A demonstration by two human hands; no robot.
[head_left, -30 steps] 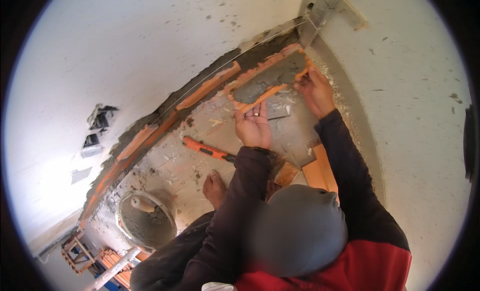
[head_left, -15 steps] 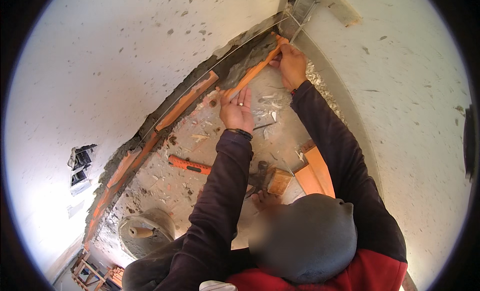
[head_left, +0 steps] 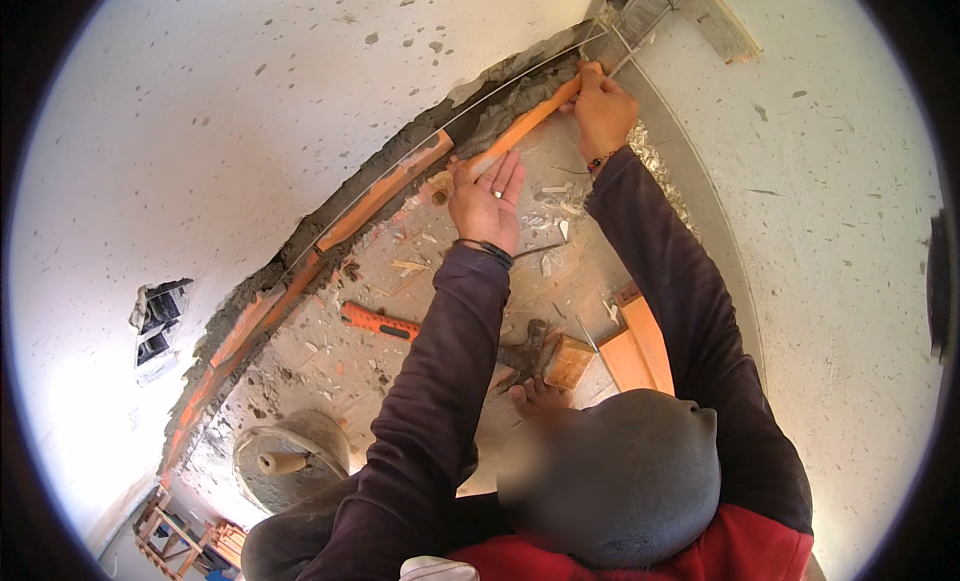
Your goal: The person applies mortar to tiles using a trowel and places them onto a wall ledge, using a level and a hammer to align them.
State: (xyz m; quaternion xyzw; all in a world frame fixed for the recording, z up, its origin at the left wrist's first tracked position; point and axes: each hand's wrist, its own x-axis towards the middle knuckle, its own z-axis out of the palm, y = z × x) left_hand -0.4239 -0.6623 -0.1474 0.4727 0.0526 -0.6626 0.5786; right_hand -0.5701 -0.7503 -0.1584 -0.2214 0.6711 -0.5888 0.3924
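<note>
A long orange clay skirting tile (head_left: 530, 124) is tilted against the foot of the left wall, with grey mortar (head_left: 502, 113) behind it. My left hand (head_left: 485, 206) has its thumb at the tile's near end and its fingers stretched out beneath the lower edge. At the far end, by the corner, my right hand (head_left: 606, 119) grips the tile between thumb and fingers. Beside its near end, a fitted orange tile (head_left: 390, 193) lies along the wall base. A taut string (head_left: 480, 96) runs just above the row.
An orange-handled tool (head_left: 375, 321), a hammer (head_left: 525, 351) and a wooden block (head_left: 568, 363) lie on the floor. Loose orange tiles (head_left: 635, 346) rest by my right forearm. A bucket (head_left: 290, 461) containing a wooden-handled tool stands lower left. Debris and chips are scattered around.
Both hands have brought the tile closer to the wall and tipped it more upright, so less mortar shows behind it. The view has shifted slightly.
</note>
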